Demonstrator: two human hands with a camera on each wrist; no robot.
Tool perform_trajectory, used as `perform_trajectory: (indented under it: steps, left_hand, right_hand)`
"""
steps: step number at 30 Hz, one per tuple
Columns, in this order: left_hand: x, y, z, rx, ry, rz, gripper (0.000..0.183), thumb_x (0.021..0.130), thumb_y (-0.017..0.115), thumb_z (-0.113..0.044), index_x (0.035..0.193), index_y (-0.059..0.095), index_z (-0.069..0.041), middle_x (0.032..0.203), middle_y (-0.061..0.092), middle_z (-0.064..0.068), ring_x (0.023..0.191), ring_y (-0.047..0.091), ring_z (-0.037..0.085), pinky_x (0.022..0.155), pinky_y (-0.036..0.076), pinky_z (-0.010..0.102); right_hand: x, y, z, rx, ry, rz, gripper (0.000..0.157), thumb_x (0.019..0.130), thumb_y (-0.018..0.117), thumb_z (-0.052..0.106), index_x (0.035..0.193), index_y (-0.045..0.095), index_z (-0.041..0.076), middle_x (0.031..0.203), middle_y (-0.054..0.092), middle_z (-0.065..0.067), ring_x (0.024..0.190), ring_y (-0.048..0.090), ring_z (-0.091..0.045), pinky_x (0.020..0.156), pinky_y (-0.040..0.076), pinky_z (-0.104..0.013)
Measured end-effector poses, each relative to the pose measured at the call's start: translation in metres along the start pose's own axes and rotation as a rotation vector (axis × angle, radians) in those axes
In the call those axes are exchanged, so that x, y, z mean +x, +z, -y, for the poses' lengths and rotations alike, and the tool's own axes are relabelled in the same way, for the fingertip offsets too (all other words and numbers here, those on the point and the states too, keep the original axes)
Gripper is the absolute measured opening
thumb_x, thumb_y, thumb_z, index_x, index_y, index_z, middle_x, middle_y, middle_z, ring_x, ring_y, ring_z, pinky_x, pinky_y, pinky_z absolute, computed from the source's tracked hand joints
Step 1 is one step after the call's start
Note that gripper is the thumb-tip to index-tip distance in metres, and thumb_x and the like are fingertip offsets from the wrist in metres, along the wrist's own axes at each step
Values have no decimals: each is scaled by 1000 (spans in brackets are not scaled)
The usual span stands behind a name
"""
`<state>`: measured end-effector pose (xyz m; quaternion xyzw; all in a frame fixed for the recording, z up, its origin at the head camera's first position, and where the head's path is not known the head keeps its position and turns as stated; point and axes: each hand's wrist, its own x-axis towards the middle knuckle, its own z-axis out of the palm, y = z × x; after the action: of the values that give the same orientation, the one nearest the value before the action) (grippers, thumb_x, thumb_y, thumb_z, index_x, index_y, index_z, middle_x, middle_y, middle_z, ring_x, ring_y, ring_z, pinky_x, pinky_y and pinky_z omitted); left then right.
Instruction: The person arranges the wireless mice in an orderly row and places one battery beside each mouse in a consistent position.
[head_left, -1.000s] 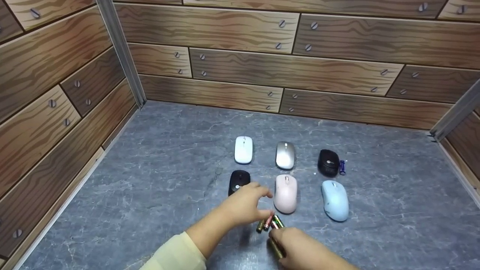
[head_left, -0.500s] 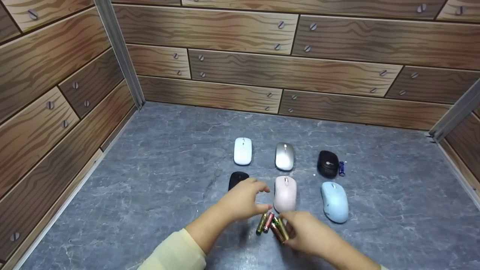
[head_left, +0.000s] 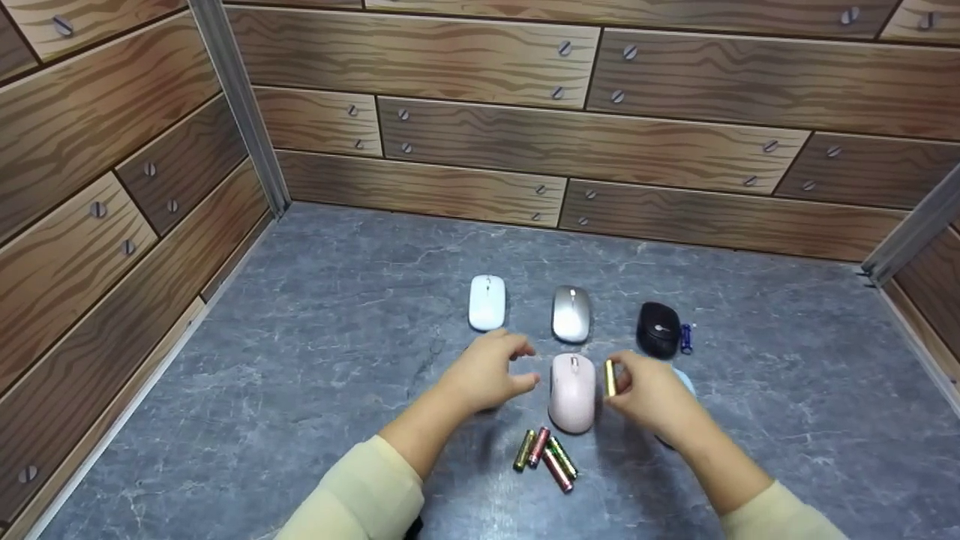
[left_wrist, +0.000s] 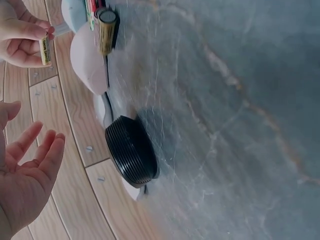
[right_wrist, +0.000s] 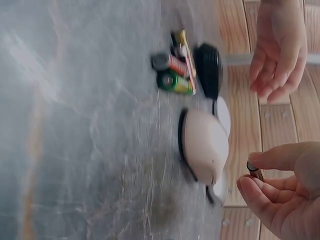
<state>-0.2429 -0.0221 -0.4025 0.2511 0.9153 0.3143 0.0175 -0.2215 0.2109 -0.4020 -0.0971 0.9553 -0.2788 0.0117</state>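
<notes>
Between thumb and fingertips my right hand (head_left: 660, 397) pinches a gold battery (head_left: 610, 377), raised above the table to the right of a pink computer mouse (head_left: 572, 394). In the left wrist view the held battery (left_wrist: 45, 49) stands nearly upright. My left hand (head_left: 484, 373) hovers with its fingers spread and nothing in them. Below it is a black mouse (left_wrist: 131, 151), hidden in the head view. Several batteries (head_left: 559, 466) in gold, red and green lie in a loose cluster just nearer than the pink mouse. A light blue mouse (head_left: 684, 379) is mostly covered by my right hand.
Farther back stand a white mouse (head_left: 487, 302), a silver mouse (head_left: 571, 315) and another black mouse (head_left: 659, 330) with a small dark blue object (head_left: 686, 339) beside it. Wood-patterned walls (head_left: 465, 135) enclose the grey marbled table (head_left: 300, 360) at the back and sides.
My right hand has lifted a gold battery out of the cluster and carried it forward and right, beside the pink mouse. The left hand has shifted slightly forward, over the nearer black mouse.
</notes>
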Motion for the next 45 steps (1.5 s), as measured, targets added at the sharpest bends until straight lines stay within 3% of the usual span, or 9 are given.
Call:
perform_trajectory:
  steps: [9, 17, 25, 31, 37, 42, 45]
  left_hand:
    - [26, -2, 3, 33, -52, 6, 34, 81, 67, -29, 107, 61, -8, 101, 58, 6, 95, 55, 19, 84, 46, 31]
    - [48, -1, 1, 43, -144, 76, 36, 83, 64, -34, 111, 59, -11, 110, 57, 7, 101, 54, 20, 87, 44, 33]
    - [64, 5, 2, 31, -209, 100, 39, 83, 64, -37, 113, 58, -13, 113, 57, 5, 100, 54, 18, 83, 46, 31]
    - [69, 5, 6, 45, -247, 97, 42, 84, 63, -37, 117, 57, -13, 117, 55, 6, 106, 52, 19, 88, 44, 32]
    - [70, 5, 8, 51, -237, 83, 43, 83, 64, -35, 118, 58, -11, 118, 55, 6, 111, 51, 20, 93, 42, 31]
    - [71, 4, 11, 54, -229, 77, 42, 83, 64, -34, 118, 58, -11, 117, 57, 6, 109, 52, 19, 91, 42, 31]
    - [72, 4, 12, 61, -231, 78, 42, 83, 64, -36, 117, 58, -11, 116, 57, 5, 107, 53, 18, 90, 43, 30]
  right_hand:
    - [39, -3, -14, -9, 80, -18, 52, 72, 70, 4, 118, 49, -10, 75, 63, -11, 62, 58, -19, 54, 48, -31]
    - [66, 4, -27, -51, 109, -33, 49, 71, 68, 4, 115, 50, -9, 76, 62, -13, 68, 58, -23, 64, 47, -39]
    - [81, 14, -41, -101, 144, 10, 54, 66, 67, 5, 116, 52, -10, 104, 59, -27, 91, 56, -37, 81, 45, -49]
    - [94, 23, -45, -109, 116, 20, 50, 66, 67, 7, 112, 55, -9, 105, 60, -27, 96, 55, -40, 84, 44, -49]
    - [101, 25, -45, -116, 92, 8, 39, 70, 70, 10, 103, 58, -6, 97, 62, -24, 93, 56, -40, 84, 43, -50]
    - [108, 25, -46, -122, 83, 27, 47, 69, 72, 10, 109, 56, -8, 103, 60, -26, 98, 54, -43, 88, 41, -51]
    - [112, 25, -46, -147, 56, 30, 35, 67, 69, 7, 98, 59, -6, 94, 62, -24, 91, 56, -41, 83, 43, -51]
